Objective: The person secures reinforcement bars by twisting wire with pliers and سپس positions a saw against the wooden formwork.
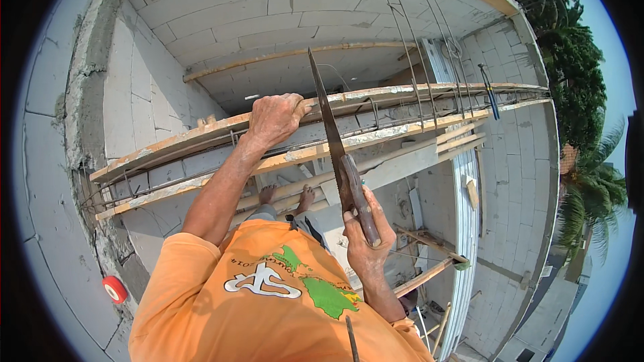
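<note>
My right hand (370, 245) is wrapped round the dark handle of a handsaw (327, 117). The saw's long, tapering brown blade points up and away, its toothed edge to the left, crossing in view over two timber formwork boards. Whether the blade touches them I cannot tell. My left hand (276, 119) grips the top edge of the far formwork board (396, 94), just left of the blade. Between this board and the near formwork board (295, 155) runs a trough with steel reinforcing bars (365, 114) in it.
Thin upright steel rods (409, 47) rise from the trough. Pincers with blue handles (492, 97) hang on the boards at the right. Below, my bare feet (305, 198) stand by wooden poles (285, 204). A red round object (115, 289) lies left; block walls (510, 161) surround the space.
</note>
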